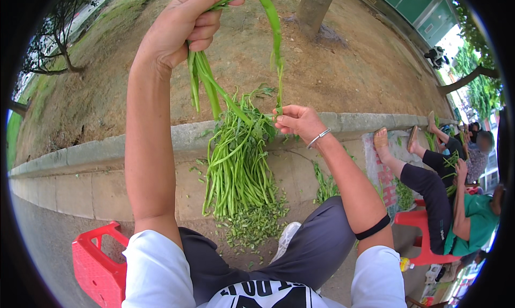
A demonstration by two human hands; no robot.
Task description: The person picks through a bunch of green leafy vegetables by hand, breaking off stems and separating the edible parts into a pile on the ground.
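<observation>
Left hand [189, 26] up high, fingers wrapped round a bunch of green stems [206, 82], ends hanging below the fist. Right hand [298, 121] lower, thumb and fingers pinched on the tip of a long hanging stem [276, 37]; exact grip too small to be sure. Leafy stem pile [236, 171] sits against the curb [185, 136], chopped bits [255, 227] just below it. Red stool [96, 265] at left.

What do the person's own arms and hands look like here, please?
Short white sleeves cover both upper arms. The left hand and right hand are ungloved. A slim silver-coloured bangle circles the right wrist, and a black band wraps that arm near the elbow.
</observation>
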